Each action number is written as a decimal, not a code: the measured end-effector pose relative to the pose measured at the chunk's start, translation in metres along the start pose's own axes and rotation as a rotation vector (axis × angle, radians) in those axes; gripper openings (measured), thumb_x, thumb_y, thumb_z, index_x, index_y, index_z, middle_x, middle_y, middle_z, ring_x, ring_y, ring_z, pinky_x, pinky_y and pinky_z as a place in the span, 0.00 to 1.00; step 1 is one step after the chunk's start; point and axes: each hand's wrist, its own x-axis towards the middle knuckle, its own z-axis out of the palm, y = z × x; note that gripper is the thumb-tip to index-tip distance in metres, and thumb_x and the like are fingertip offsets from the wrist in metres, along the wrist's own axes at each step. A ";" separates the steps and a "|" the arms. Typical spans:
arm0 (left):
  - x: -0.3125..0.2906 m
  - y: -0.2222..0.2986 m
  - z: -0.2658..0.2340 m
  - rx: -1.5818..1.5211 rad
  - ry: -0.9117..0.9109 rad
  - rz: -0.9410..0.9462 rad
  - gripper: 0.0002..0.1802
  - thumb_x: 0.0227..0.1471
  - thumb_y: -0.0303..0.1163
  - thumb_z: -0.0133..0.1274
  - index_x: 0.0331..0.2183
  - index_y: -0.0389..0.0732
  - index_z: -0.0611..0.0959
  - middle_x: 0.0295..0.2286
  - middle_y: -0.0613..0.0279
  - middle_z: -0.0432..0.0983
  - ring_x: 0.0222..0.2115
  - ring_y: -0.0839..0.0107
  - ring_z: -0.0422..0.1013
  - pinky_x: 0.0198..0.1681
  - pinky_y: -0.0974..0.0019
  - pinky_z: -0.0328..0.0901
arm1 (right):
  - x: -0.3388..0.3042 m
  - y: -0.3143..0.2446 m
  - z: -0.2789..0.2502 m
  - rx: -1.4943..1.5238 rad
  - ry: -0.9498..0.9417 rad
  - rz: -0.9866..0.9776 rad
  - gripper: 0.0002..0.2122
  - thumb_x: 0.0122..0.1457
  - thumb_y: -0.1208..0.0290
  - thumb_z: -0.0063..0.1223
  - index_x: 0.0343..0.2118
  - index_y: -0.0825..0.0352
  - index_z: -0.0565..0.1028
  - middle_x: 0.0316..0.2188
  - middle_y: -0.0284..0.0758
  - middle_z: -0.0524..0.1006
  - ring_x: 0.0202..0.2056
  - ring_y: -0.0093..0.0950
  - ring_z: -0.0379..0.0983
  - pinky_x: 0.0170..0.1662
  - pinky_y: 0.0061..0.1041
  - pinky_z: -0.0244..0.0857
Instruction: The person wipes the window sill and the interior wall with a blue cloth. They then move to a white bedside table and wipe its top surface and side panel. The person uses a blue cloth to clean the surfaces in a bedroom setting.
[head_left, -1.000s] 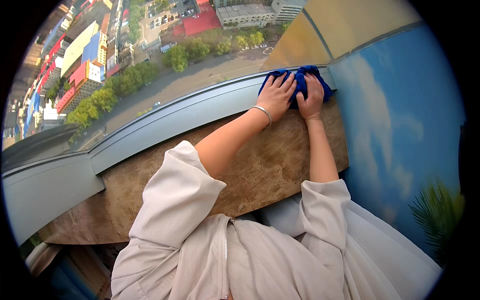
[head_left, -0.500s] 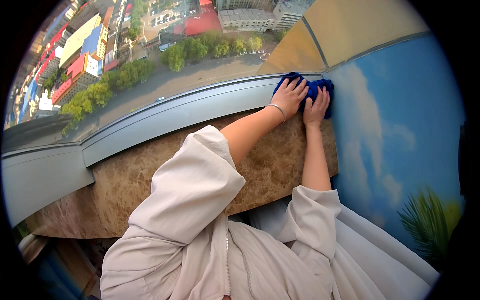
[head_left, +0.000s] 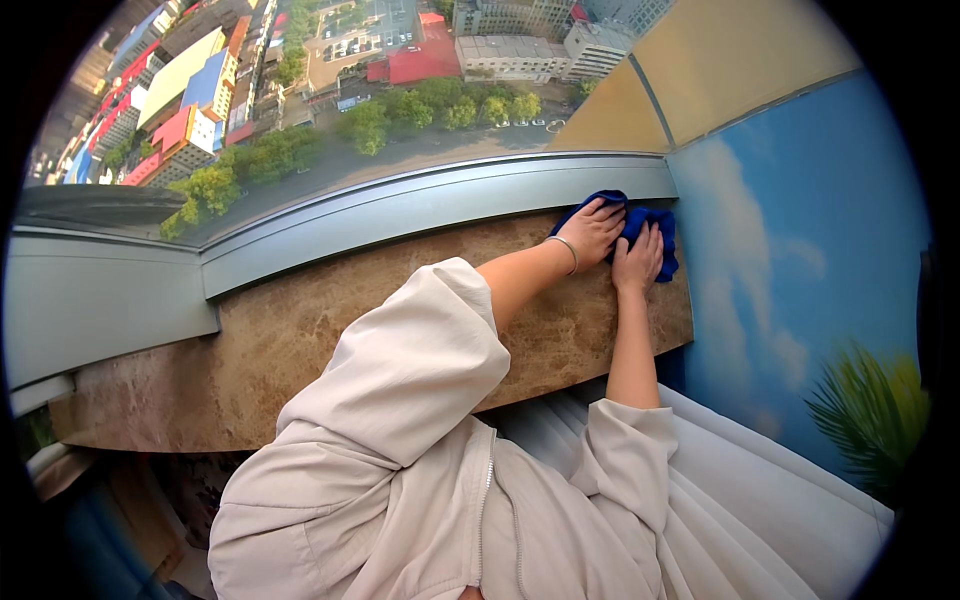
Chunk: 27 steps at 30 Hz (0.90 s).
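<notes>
A bunched dark blue cloth (head_left: 669, 240) lies at the right end of the brown marbled windowsill (head_left: 320, 310), close to the corner. My left hand (head_left: 597, 230), with a thin bracelet on its wrist, grips the cloth's left part from above. Beside it, my right hand (head_left: 638, 257) presses the right part down with its fingers curved over the folds. Both hands nearly touch. Their palms and the cloth's underside are hidden.
Along the sill's back runs a grey metal window frame (head_left: 430, 208), with buildings and trees seen far below through the glass. A blue wall (head_left: 735, 260) painted with clouds and palm leaves bounds the right side. Pale curtain-like fabric (head_left: 770, 480) hangs at lower right.
Both hands have drawn the cloth back from the grey window frame onto the marbled sill, toward me. The whole view has also shifted slightly.
</notes>
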 end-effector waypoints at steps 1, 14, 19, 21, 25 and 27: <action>-0.009 0.000 0.001 -0.157 -0.013 -0.062 0.26 0.51 0.39 0.44 0.52 0.39 0.69 0.54 0.58 0.60 0.58 0.64 0.51 0.60 0.55 0.43 | -0.003 -0.003 -0.001 0.019 0.014 -0.034 0.28 0.52 0.58 0.45 0.55 0.66 0.62 0.58 0.42 0.58 0.59 0.38 0.51 0.59 0.37 0.46; -0.034 0.023 -0.006 -0.223 0.009 -0.163 0.28 0.51 0.41 0.44 0.52 0.38 0.68 0.56 0.52 0.56 0.58 0.58 0.50 0.59 0.51 0.44 | -0.012 -0.008 -0.008 0.294 0.049 -0.241 0.22 0.54 0.58 0.41 0.48 0.67 0.67 0.53 0.41 0.64 0.55 0.40 0.57 0.55 0.39 0.51; -0.003 0.029 0.014 -0.241 0.041 -0.225 0.29 0.48 0.43 0.46 0.51 0.38 0.68 0.56 0.51 0.56 0.57 0.56 0.52 0.59 0.51 0.44 | 0.032 0.029 0.010 0.309 -0.103 -0.207 0.23 0.54 0.56 0.41 0.51 0.64 0.65 0.55 0.39 0.62 0.57 0.38 0.54 0.58 0.37 0.47; 0.014 0.033 0.017 -0.241 -0.002 -0.225 0.30 0.49 0.43 0.45 0.51 0.39 0.68 0.56 0.52 0.57 0.55 0.57 0.54 0.58 0.51 0.45 | 0.042 0.048 0.012 0.274 -0.072 -0.212 0.24 0.55 0.55 0.41 0.51 0.64 0.65 0.55 0.39 0.62 0.58 0.38 0.54 0.58 0.37 0.48; 0.034 0.042 0.029 -0.236 0.008 -0.247 0.29 0.50 0.44 0.42 0.52 0.40 0.67 0.56 0.52 0.56 0.55 0.57 0.55 0.58 0.51 0.45 | 0.045 0.064 0.011 0.158 -0.014 -0.180 0.26 0.58 0.49 0.39 0.53 0.63 0.64 0.56 0.40 0.61 0.58 0.38 0.53 0.58 0.36 0.48; 0.037 0.046 0.027 -0.229 0.013 -0.276 0.29 0.50 0.43 0.41 0.52 0.40 0.67 0.56 0.53 0.56 0.55 0.57 0.55 0.58 0.51 0.44 | 0.039 0.064 0.006 0.124 -0.006 -0.162 0.26 0.59 0.48 0.35 0.53 0.62 0.64 0.56 0.40 0.61 0.58 0.37 0.54 0.58 0.37 0.48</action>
